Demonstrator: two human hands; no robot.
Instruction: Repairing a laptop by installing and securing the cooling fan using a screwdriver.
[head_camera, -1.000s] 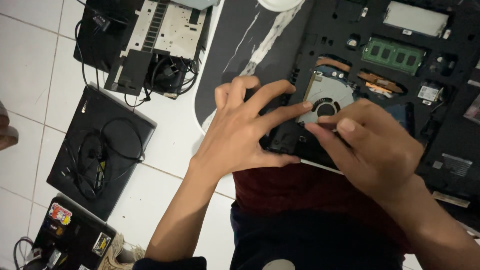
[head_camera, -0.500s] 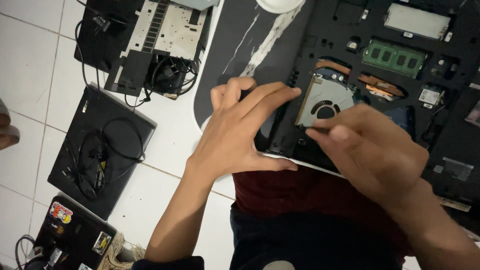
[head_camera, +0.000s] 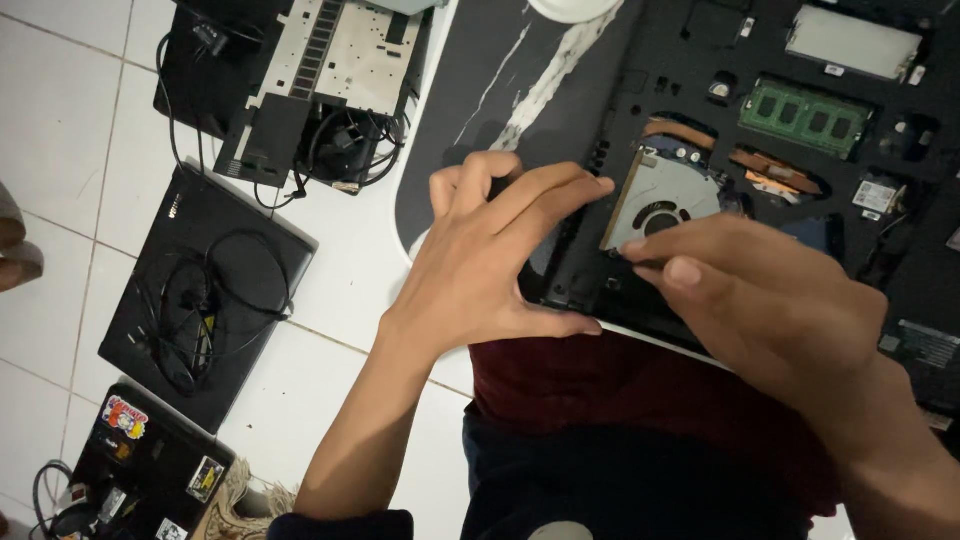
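Far left: black laptop (head_camera: 205, 300) lying on the white tiled floor (head_camera: 60, 130), loose cable (head_camera: 200, 300) coiled on its lid; stickered laptop (head_camera: 150, 470) sitting near-left; stripped chassis (head_camera: 320, 80) lying far-left. Centre: left hand (head_camera: 490, 255) resting flat on the near-left corner of the open laptop base (head_camera: 700, 180), grip spread apart, fingers pointing right toward the fan, thumb lying along the near edge. Base is sitting on a dark marbled mat (head_camera: 480, 90), long axis running left-right, tilting slightly down to the right, underside facing up. Cooling fan (head_camera: 660, 195) sitting just right of the left fingertips. Right: right hand (head_camera: 770, 300) covering the near edge, grip pinching together beside the fan; can't tell on what. Green memory module (head_camera: 805, 118) sitting far-right.
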